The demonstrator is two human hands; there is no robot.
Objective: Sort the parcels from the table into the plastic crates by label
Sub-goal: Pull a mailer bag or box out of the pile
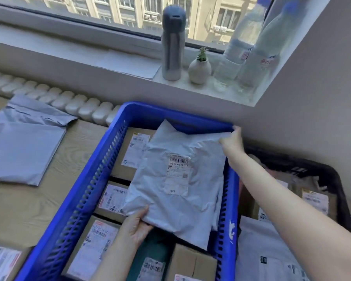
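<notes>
A grey poly mailer parcel (176, 179) with a barcode label lies spread over the blue plastic crate (77, 201), on top of several labelled cardboard boxes (130, 151). My left hand (135, 225) grips the mailer's near left corner, thumb on top. My right hand (232, 138) pinches its far right corner by the crate's far rim. A black crate (336, 183) stands to the right and holds more boxes and mailers. Another grey mailer (22, 142) lies on the wooden table (28, 209) to the left.
A labelled box (2, 260) sits at the table's near left edge. Behind the crates, a windowsill carries a metal flask (172, 43), a small plant pot (199, 69) and plastic bottles (257, 47). A white radiator (55, 96) runs along the wall.
</notes>
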